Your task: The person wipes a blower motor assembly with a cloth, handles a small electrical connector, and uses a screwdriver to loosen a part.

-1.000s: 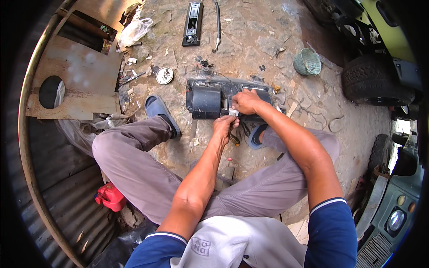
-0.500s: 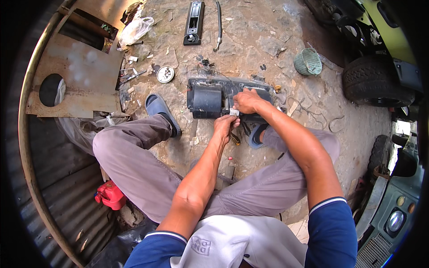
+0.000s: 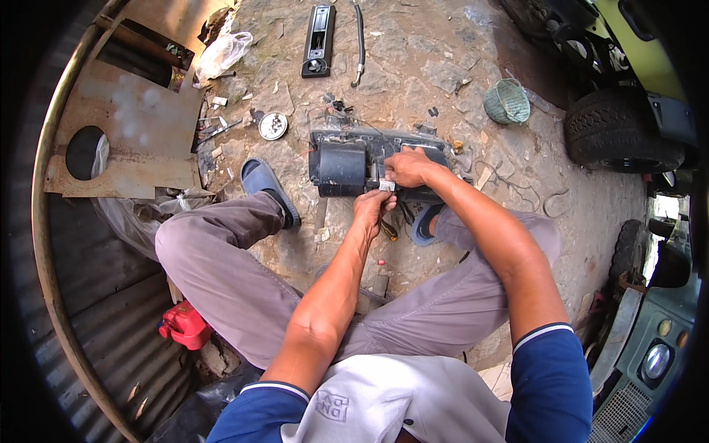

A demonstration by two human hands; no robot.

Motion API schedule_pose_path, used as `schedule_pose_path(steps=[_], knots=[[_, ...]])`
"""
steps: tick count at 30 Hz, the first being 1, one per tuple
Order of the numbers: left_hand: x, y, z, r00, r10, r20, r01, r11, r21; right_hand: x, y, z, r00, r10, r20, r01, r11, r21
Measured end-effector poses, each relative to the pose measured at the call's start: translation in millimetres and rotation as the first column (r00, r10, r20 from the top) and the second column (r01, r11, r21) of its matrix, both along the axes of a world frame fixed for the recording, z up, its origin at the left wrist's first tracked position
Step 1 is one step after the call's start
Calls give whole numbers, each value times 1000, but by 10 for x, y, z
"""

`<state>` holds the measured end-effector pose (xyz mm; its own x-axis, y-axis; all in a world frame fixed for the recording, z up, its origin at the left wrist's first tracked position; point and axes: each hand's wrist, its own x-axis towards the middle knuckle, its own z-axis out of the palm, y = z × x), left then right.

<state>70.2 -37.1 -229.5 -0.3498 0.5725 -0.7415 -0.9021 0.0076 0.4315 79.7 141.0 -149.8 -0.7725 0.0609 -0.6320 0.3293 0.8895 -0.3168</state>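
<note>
A black plastic unit with two rounded drum-like housings, like a car blower unit, lies on the ground between my feet. My left hand is at its near edge, in the middle, with the fingertips pinched on a small pale block. Over the unit's right half, my right hand has its fingers curled, gripping the part just above that block. The fingertips are partly hidden by the hand itself. A yellow-and-black tool handle and dark wires lie just below my left hand.
Beyond the unit lie a long black control panel and a black hose. A round tin of small parts is at left, a green basket at right. Rusty sheet metal and a red jerrycan flank my left; a tyre stands right.
Both hands keep the same hold on the unit and the pale block. Only the view has shifted very slightly.
</note>
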Motion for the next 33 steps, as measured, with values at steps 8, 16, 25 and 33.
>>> schedule_pose_path(steps=[8, 16, 25, 33], knots=[[4, -4, -7, 1000, 8, 0, -8, 1000, 0, -10, -36, 54, 999, -26, 28, 25, 1000, 6], [22, 13, -9, 1000, 3, -7, -3, 1000, 5, 77, -55, -57, 999, 4, -47, -1, 998, 65], [2, -13, -29, 1000, 6, -9, -6, 1000, 16, 74, -60, 49, 999, -12, -39, 14, 999, 38], [-18, 41, -15, 1000, 6, -25, -6, 1000, 4, 71, 9, 83, 998, -27, -57, 25, 999, -31]])
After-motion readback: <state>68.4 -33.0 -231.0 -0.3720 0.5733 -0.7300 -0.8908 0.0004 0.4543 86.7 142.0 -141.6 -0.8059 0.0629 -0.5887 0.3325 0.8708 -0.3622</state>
